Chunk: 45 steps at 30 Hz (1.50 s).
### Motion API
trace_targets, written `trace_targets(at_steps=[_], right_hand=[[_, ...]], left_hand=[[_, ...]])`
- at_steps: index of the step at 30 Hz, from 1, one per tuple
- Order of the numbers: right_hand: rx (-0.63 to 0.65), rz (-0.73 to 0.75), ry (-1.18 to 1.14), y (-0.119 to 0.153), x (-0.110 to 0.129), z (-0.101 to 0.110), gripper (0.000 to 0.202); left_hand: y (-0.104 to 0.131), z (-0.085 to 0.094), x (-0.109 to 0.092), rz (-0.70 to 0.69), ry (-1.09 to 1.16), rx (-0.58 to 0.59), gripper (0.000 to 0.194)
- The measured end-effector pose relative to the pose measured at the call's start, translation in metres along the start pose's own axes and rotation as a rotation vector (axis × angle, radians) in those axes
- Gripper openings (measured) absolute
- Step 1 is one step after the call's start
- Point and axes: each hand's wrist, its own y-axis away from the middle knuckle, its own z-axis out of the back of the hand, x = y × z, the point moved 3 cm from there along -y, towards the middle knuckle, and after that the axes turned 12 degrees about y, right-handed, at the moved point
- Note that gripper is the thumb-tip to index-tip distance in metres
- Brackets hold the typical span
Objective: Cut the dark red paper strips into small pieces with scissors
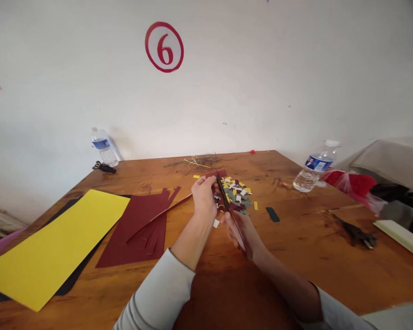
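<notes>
Fingers of the left hand (204,195) were pinched together on a maroon strip (222,173), with its short end showing beyond the fingertips at the scissors (223,190) and a long tail apparently trailing back over the maroon sheet (129,229). The right hand (250,234) was curled around the handles of the scissors; how far the blades stood apart could not be told. Both hands were above the table's middle, by a pile of clippings (239,198). The strip looked light, thin and rather springy, likely to bend or crease under a hard squeeze and to sway at its loose end; a flat pinch close to the blades, fingertips clear of the edge, seemed the best hold. The scissors looked stiff and heavier, best taken by the handles. On the wall (244,68) a red "6" (165,49) stood in a circle. Blue labels wrapped the left bottle (102,145) and the right bottle (315,167), their lettering too small to read.
</notes>
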Motion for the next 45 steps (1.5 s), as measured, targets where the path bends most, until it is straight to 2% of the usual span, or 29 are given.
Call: trace_targets(at_steps=[8,18,25,33,45], right_hand=[[-0.002,-0.045,-0.023,-0.001,-0.001,0.000,0.071],[-0.031,0.000,0.006,-0.001,-0.003,0.003,0.067],[0.005,0.038,0.099,-0.005,-0.008,0.004,0.069],[0.027,0.083,0.099,-0.005,-0.015,0.005,0.067],[0.007,0.000,0.003,-0.006,-0.006,0.004,0.070]], left_hand=[[0.000,0.000,0.001,-0.016,0.009,0.006,0.017],[0.001,-0.001,-0.001,-0.003,0.012,0.014,0.019],[-0.002,0.001,-0.003,-0.010,-0.014,0.022,0.020],[-0.002,0.001,-0.002,-0.045,-0.033,0.031,0.022],[0.000,-0.001,-0.001,-0.035,-0.019,0.031,0.024]])
